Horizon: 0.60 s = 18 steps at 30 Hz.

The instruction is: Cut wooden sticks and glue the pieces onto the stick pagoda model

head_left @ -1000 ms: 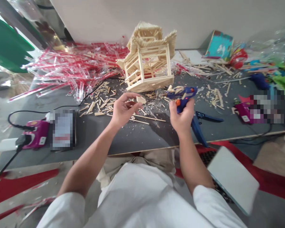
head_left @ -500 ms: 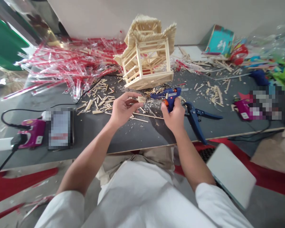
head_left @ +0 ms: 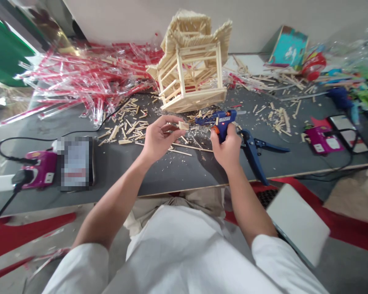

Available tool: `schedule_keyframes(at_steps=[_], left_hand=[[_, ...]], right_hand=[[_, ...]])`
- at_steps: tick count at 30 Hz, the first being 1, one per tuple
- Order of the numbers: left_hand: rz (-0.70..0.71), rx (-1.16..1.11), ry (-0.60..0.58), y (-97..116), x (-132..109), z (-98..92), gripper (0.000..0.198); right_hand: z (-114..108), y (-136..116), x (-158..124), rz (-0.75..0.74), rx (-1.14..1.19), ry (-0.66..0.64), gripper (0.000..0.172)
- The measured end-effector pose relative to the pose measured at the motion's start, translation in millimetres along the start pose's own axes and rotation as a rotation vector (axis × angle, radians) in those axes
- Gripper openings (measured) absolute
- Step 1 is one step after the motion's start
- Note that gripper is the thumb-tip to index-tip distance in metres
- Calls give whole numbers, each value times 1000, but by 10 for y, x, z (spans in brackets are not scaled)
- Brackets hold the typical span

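Between the thumb and fingers of my left hand (head_left: 161,138) is a small pale wooden piece (head_left: 184,125), seemingly made of short sticks. My right hand (head_left: 228,147) is wrapped round the handle of a blue hot glue gun (head_left: 223,121) with an orange trigger. Its nozzle points left toward the wooden piece, with a gap between them. Just beyond both hands stands a pagoda-like model (head_left: 196,98) built of thin wooden sticks. A blue cutter (head_left: 253,157) with long handles lies right of my right hand.
Cut stick pieces (head_left: 130,128) litter the grey table (head_left: 178,175). Red-and-clear plastic wrappers (head_left: 95,77) heap at the back left. A purple power adapter (head_left: 39,169) and a phone (head_left: 76,163) lie left; another purple adapter (head_left: 323,141) sits right. A pale flat panel (head_left: 299,224) is below the table edge.
The view has shifted slightly. Both hands keep their grips, the wooden piece and glue gun staying almost the same distance apart.
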<state>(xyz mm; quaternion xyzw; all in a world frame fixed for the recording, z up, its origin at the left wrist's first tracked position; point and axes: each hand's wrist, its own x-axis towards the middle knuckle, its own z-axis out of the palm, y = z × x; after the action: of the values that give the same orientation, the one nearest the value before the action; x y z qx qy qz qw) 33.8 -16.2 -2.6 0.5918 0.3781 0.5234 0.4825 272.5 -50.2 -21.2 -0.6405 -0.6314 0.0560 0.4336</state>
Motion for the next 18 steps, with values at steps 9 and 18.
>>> schedule_keyframes(at_steps=[9, 18], left_hand=[[13, 12, 9, 19, 3, -3, 38], [-9, 4, -5, 43, -2, -13, 38]], right_hand=[[2, 50, 8, 6, -53, 6, 22], [-46, -48, -10, 74, 51, 72, 37]])
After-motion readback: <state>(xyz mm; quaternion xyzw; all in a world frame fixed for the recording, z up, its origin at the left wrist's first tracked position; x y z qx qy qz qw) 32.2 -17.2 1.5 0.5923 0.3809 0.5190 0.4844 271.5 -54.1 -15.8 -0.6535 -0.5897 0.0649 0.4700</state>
